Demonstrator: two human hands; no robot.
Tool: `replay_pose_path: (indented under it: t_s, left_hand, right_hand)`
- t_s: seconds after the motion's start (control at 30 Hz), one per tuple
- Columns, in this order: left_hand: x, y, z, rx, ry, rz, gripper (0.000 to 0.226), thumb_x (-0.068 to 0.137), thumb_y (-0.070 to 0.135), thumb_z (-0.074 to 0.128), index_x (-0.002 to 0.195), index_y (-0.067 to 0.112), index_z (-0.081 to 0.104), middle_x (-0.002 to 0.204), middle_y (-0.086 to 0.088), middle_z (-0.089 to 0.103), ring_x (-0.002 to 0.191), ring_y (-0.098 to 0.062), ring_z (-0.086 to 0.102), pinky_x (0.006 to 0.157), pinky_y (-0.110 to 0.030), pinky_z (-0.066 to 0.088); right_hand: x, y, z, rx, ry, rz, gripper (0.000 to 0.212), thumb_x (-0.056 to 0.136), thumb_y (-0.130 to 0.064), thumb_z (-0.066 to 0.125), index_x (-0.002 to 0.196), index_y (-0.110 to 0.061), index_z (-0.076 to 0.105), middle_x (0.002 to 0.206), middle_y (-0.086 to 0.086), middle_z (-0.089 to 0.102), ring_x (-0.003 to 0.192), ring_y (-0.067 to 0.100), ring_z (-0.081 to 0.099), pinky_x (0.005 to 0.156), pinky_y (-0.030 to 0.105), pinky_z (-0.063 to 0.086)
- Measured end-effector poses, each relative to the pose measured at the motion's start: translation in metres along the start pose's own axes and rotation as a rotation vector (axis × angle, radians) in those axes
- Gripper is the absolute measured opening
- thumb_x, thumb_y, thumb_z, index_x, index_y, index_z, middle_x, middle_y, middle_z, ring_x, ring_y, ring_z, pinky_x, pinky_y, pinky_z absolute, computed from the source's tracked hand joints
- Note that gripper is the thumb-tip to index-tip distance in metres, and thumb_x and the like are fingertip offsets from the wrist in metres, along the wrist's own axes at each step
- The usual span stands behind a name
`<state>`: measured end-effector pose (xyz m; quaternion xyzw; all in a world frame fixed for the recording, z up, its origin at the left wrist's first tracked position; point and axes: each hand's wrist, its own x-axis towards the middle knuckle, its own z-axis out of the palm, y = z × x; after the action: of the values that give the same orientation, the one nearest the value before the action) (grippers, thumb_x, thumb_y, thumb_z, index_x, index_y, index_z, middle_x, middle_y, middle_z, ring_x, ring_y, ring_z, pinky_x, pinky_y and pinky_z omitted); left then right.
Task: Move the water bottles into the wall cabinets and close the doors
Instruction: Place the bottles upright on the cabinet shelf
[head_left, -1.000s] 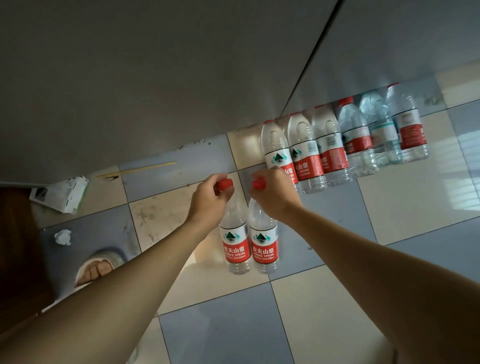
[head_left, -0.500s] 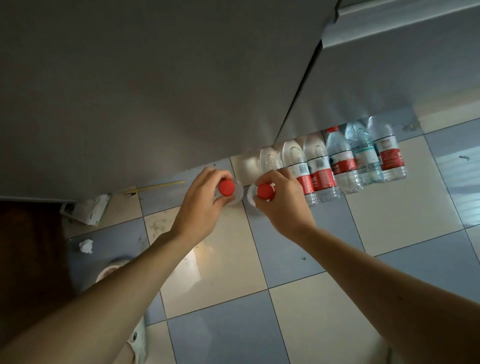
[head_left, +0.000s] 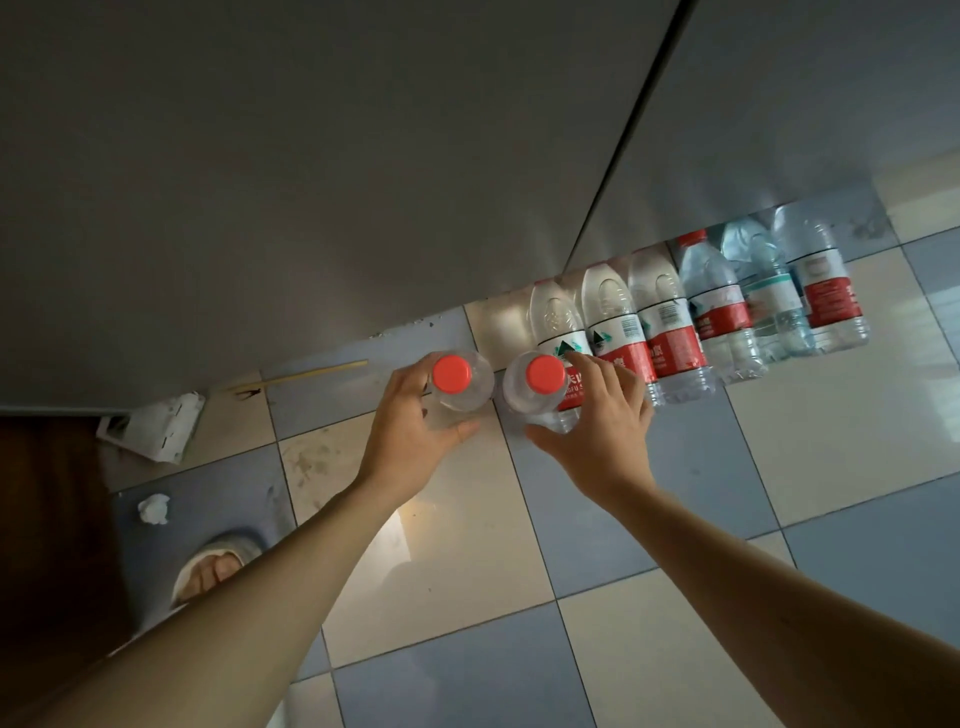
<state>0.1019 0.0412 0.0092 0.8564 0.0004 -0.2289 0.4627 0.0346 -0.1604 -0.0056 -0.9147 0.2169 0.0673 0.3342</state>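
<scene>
My left hand (head_left: 410, 434) grips a clear water bottle with a red cap (head_left: 453, 375), seen from above. My right hand (head_left: 602, 423) grips a second red-capped bottle (head_left: 544, 375) right beside it. Both bottles are lifted above the tiled floor and nearly touch. Along the base of the grey cabinet front (head_left: 311, 182) stands a row of several more water bottles (head_left: 670, 317) with red and white labels. The cabinet doors in view are shut, with a dark seam (head_left: 623, 145) between them.
A white crumpled carton (head_left: 156, 426) and a chopstick-like stick (head_left: 311, 374) lie on the floor (head_left: 831, 467) at the left by the cabinet base. A paper ball (head_left: 154, 508) lies near my slippered foot (head_left: 215, 566). A dark brown surface (head_left: 47, 519) fills the left edge.
Both bottles have risen off the floor toward the camera, so I see their caps from above. My grip on each has shifted from the cap down to the neck and shoulder.
</scene>
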Motion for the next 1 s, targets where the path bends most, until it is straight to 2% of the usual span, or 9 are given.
replay_pose_path:
  t_s: [0.07,0.23,0.37,0.57,0.63,0.73,0.83,0.9,1.0]
  left_hand:
    - [0.008,-0.012,0.012,-0.043,0.012,-0.04,0.064,0.072,0.015,0.09,0.119,0.04,0.055,0.124,0.008,0.058,0.119,-0.013,0.056,0.097,-0.028,0.048]
    - [0.021,-0.023,0.041,-0.205,0.066,-0.12,0.052,0.073,0.009,0.089,0.121,0.005,0.067,0.117,-0.012,0.071,0.111,-0.026,0.067,0.098,-0.048,0.052]
    - [0.018,-0.022,0.049,-0.225,0.134,-0.16,0.052,0.074,0.017,0.09,0.119,0.006,0.068,0.112,-0.01,0.073,0.108,-0.025,0.069,0.096,-0.045,0.053]
    - [-0.006,-0.011,0.041,-0.248,0.159,-0.221,0.059,0.072,0.021,0.091,0.124,0.02,0.063,0.116,0.002,0.072,0.111,-0.016,0.067,0.1,-0.041,0.053]
    - [-0.017,0.004,0.037,-0.265,0.146,-0.241,0.056,0.073,0.027,0.091,0.122,0.02,0.065,0.114,0.003,0.073,0.111,-0.016,0.067,0.101,-0.045,0.053]
    - [-0.038,0.037,0.034,-0.287,0.13,-0.241,0.054,0.074,0.031,0.091,0.121,0.018,0.067,0.113,0.002,0.074,0.11,-0.017,0.068,0.101,-0.048,0.053]
    - [-0.059,0.081,0.03,-0.309,0.13,-0.245,0.055,0.074,0.036,0.091,0.121,0.019,0.068,0.113,0.003,0.074,0.11,-0.017,0.068,0.101,-0.048,0.053]
    - [-0.07,0.116,0.028,-0.313,0.121,-0.241,0.058,0.073,0.041,0.091,0.122,0.022,0.067,0.115,0.006,0.074,0.111,-0.015,0.068,0.102,-0.046,0.052]
    - [-0.084,0.178,0.023,-0.333,0.117,-0.182,0.056,0.073,0.041,0.09,0.121,0.023,0.068,0.113,0.007,0.074,0.109,-0.012,0.069,0.1,-0.044,0.054]
  right_hand:
    - [0.011,0.005,0.015,-0.033,0.026,-0.018,0.094,0.068,-0.053,0.084,0.147,-0.028,0.04,0.144,-0.006,0.051,0.142,0.026,0.028,0.116,0.052,0.017]
    - [0.016,0.006,0.046,0.11,0.107,0.029,0.081,0.068,-0.058,0.082,0.136,-0.04,0.042,0.136,-0.011,0.055,0.144,0.018,0.023,0.118,0.059,0.011]
    - [0.012,0.006,0.052,0.192,0.187,0.05,0.068,0.066,-0.052,0.088,0.122,-0.04,0.05,0.117,-0.021,0.041,0.137,0.009,0.024,0.116,0.059,0.011]
    - [0.0,-0.001,0.028,0.225,0.112,0.09,0.065,0.07,-0.055,0.083,0.125,-0.032,0.056,0.12,-0.023,0.05,0.137,0.013,0.035,0.12,0.057,0.007]
    - [-0.004,-0.008,0.009,0.256,0.066,0.108,0.063,0.072,-0.053,0.084,0.124,-0.03,0.058,0.123,-0.016,0.061,0.133,0.012,0.044,0.121,0.056,0.011]
    - [-0.014,-0.018,-0.033,0.398,-0.021,0.138,0.062,0.072,-0.045,0.088,0.124,-0.029,0.058,0.116,-0.011,0.068,0.121,0.017,0.057,0.113,0.055,0.035]
    - [-0.028,-0.028,-0.086,0.495,-0.031,0.135,0.06,0.07,-0.038,0.091,0.121,-0.031,0.059,0.109,-0.013,0.069,0.106,0.009,0.065,0.092,0.035,0.057]
    - [-0.035,-0.032,-0.126,0.486,-0.012,0.112,0.06,0.069,-0.035,0.092,0.119,-0.035,0.058,0.107,-0.019,0.069,0.1,0.0,0.065,0.082,0.016,0.054]
    - [-0.042,-0.038,-0.193,0.487,0.003,0.088,0.059,0.069,-0.038,0.091,0.119,-0.035,0.059,0.105,-0.019,0.07,0.097,-0.003,0.066,0.077,0.01,0.052]
